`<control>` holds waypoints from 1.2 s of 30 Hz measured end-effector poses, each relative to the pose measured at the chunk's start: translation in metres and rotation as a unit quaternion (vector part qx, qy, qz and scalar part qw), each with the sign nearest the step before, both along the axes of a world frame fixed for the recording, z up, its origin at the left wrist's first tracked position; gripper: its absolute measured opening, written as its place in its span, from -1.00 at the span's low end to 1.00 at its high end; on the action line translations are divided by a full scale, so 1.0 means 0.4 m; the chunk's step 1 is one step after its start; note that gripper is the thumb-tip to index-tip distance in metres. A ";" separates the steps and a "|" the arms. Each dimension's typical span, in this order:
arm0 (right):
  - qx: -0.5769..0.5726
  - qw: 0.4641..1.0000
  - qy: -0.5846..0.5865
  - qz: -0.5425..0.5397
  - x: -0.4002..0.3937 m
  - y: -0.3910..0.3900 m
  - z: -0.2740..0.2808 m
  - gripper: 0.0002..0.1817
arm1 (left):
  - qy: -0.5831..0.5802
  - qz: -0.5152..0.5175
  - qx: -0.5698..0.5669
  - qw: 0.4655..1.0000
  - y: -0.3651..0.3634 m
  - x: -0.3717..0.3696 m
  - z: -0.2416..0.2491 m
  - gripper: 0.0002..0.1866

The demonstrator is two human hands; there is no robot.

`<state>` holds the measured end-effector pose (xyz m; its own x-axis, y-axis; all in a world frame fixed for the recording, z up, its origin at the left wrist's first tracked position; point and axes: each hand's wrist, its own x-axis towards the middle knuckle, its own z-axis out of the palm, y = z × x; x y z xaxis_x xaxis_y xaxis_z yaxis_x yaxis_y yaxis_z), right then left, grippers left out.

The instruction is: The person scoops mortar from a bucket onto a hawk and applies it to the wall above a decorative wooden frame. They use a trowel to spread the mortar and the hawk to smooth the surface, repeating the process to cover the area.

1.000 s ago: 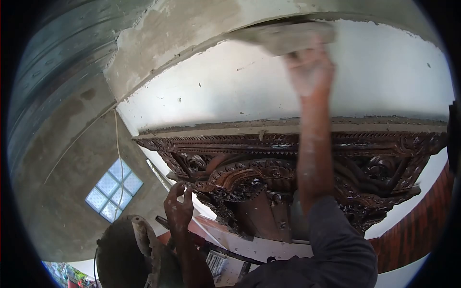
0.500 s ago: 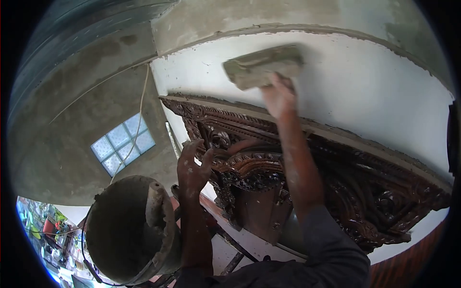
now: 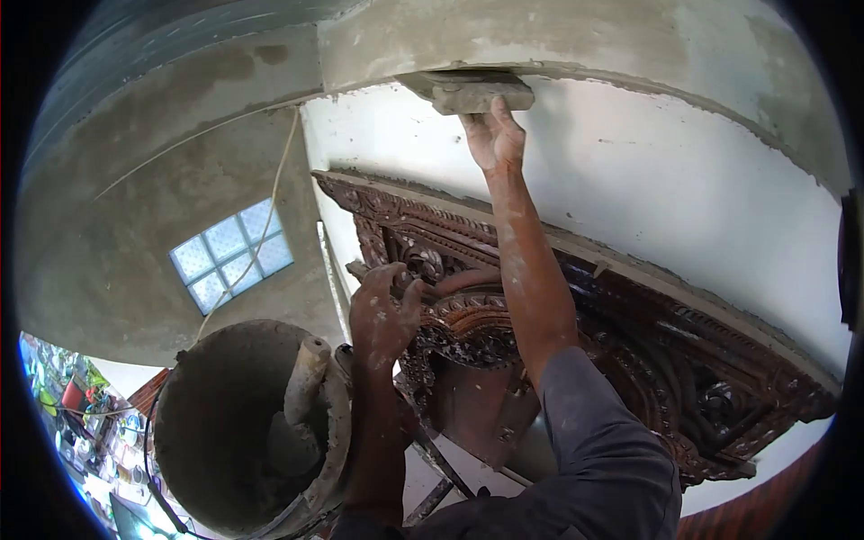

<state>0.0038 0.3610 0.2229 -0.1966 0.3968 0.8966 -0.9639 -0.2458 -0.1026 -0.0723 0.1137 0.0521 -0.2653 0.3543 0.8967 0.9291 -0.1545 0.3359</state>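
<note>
Up at the line where the white wall (image 3: 648, 153) meets the grey plaster band (image 3: 576, 36), my right hand (image 3: 497, 139) grips a plastering float (image 3: 481, 93) caked with mortar. The float lies along the underside of the band, and my arm reaches up over the carved wood. My left hand (image 3: 385, 315) is raised beside the left end of the dark carved wooden panel (image 3: 477, 315), thumb and fingers apart and slightly bent. Left of that forearm stands a mortar-stained bucket (image 3: 211, 423), with a tool's rounded handle (image 3: 307, 378) sticking up inside.
Behind the bucket rises a grey plastered wall (image 3: 108, 270) with a glass-block window (image 3: 234, 252). A pale cable (image 3: 281, 180) hangs across it. Dark metal bars (image 3: 441, 468) show beneath my arms, and a cluttered area (image 3: 81, 432) lies far below at left.
My right hand has carried the float up from the middle of the white wall to its top edge. The view has shifted a little; my left hand stays beside the carved panel.
</note>
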 end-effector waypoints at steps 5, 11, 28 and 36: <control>-0.051 0.996 0.011 -0.074 0.234 -0.020 -0.004 -0.46 | 0.013 -0.001 -0.015 1.000 0.003 -0.006 -0.005 -0.65; 0.044 0.984 0.069 -0.155 0.591 -0.130 0.002 -0.52 | -0.066 -0.035 -0.058 0.996 -0.005 0.005 -0.002 -0.68; 0.116 0.939 0.084 -0.312 1.411 -0.395 -0.001 -0.30 | -0.107 -0.038 -0.116 0.987 -0.025 0.009 -0.009 -0.60; 0.108 0.896 0.152 -0.403 1.480 -0.518 -0.224 -0.47 | -0.152 -0.110 -0.111 0.976 -0.020 0.012 -0.008 -0.61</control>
